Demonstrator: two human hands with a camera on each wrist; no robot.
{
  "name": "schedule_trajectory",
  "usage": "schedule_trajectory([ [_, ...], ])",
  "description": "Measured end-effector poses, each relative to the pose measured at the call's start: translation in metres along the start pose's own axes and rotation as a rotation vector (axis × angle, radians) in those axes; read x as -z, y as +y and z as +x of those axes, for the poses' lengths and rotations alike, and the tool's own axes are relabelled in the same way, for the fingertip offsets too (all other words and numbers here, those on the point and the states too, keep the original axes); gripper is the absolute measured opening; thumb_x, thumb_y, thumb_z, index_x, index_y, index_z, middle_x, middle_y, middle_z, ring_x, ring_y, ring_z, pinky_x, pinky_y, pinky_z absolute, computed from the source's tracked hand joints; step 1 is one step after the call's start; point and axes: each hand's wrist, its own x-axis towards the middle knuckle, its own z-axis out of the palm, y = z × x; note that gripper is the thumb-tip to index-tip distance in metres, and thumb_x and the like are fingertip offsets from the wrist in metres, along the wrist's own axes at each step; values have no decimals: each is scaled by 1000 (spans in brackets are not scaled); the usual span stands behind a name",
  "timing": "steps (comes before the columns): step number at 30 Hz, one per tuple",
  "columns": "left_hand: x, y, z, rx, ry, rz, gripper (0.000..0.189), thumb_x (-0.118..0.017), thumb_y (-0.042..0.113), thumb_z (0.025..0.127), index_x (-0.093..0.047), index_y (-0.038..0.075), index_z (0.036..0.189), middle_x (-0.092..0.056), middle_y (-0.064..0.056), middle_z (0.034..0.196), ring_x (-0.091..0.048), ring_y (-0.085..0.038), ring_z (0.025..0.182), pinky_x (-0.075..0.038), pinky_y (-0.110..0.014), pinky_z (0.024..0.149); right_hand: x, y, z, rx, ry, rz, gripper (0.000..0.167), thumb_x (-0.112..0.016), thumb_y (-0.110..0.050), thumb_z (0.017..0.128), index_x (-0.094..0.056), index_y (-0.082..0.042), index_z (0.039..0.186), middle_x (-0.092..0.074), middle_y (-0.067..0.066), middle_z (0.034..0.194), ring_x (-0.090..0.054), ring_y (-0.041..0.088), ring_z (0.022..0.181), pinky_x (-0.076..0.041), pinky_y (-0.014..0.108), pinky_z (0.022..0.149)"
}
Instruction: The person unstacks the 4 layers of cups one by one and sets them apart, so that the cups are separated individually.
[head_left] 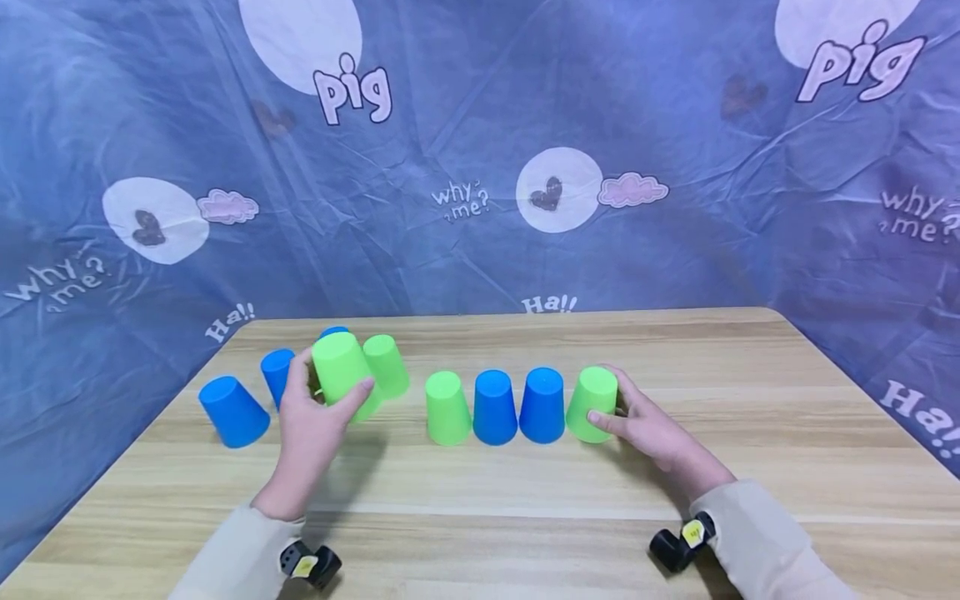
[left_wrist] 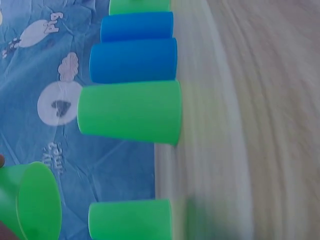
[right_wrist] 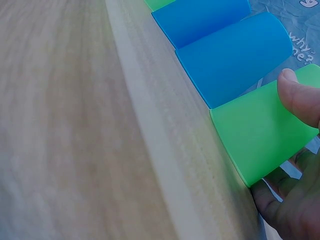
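My left hand (head_left: 313, 421) grips a green cup (head_left: 343, 373) raised off the table and tilted; its open mouth shows in the left wrist view. My right hand (head_left: 651, 427) holds another green cup (head_left: 592, 404), thumb on the near side and fingers behind it, at the right end of a row. That cup stands upside down on the table. Left of it in the row come a blue cup (head_left: 542, 406), a second blue cup (head_left: 495, 407) and a green cup (head_left: 447, 408), all upside down and close together.
Behind the raised cup stands a green cup (head_left: 387, 367). At the left are a blue cup (head_left: 234, 412), another blue cup (head_left: 277, 372) and a mostly hidden blue cup (head_left: 334, 331). The wooden table (head_left: 510, 508) ends at a blue printed cloth (head_left: 465, 250).
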Motion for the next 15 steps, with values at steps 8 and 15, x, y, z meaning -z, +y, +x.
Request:
schedule_trajectory([
  [8, 20, -13, -2, 42, 37, 103, 66, -71, 23, 81, -36, 14, 136, -48, -10, 125, -46, -23, 110, -40, -37, 84, 2, 0, -1, 15, 7, -4, 68, -59, -18, 88, -20, -9, 143, -40, 26, 132, -31, 47, 127, -14, 69, 101],
  [15, 39, -29, -3, 115, 68, 166, 69, -68, 26, 83, -30, 10, 139, -43, -12, 131, -43, -25, 114, -39, -34, 85, 1, 2, 0, 1, -7, 12, 69, -60, -19, 88, -20, -10, 144, -38, 25, 134, -28, 47, 128, -12, 68, 102],
])
